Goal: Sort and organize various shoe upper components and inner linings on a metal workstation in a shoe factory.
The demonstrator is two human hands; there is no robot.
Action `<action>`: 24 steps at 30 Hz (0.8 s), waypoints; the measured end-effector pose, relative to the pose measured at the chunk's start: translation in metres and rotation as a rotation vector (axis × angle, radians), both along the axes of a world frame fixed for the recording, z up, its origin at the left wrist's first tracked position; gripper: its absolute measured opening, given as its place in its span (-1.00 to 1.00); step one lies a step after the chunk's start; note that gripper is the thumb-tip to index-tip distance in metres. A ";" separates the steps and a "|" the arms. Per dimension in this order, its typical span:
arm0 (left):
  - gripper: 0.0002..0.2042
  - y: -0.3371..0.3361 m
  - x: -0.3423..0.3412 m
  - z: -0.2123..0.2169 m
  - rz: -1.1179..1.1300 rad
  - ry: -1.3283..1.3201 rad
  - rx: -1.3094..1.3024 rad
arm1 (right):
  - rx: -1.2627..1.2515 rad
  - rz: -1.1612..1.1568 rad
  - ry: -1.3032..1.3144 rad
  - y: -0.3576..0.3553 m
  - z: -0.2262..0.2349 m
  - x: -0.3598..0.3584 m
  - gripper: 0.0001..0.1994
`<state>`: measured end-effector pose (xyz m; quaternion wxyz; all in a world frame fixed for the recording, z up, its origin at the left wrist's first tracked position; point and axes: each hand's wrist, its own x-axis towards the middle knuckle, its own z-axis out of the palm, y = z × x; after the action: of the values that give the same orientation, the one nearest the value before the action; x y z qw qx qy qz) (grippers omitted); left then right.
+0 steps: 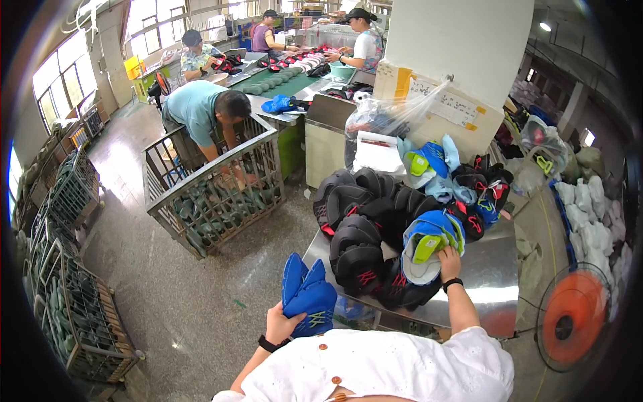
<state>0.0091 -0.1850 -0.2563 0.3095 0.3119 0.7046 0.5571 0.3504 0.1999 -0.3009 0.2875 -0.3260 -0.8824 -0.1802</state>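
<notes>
Blue shoe uppers were held as a small stack at the near left, the left hand closed around their lower end. They were judged light and soft, best gripped at that end. Farther left, a wire crate held green pieces. At the right, the right hand rested half-closed on a blue-and-white stack.

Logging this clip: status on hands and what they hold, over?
Left hand grips blue shoe uppers, off the table edge. Right hand on blue-green uppers stack on steel table. Black uppers piled between the two.
</notes>
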 end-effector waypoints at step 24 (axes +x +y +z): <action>-0.64 0.000 0.003 0.001 0.010 0.013 -0.009 | 0.013 -0.016 0.009 -0.001 0.000 -0.001 -0.95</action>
<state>0.0125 -0.1850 -0.2554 0.3035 0.3107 0.7107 0.5534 0.3497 0.1987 -0.3006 0.2920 -0.3319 -0.8773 -0.1869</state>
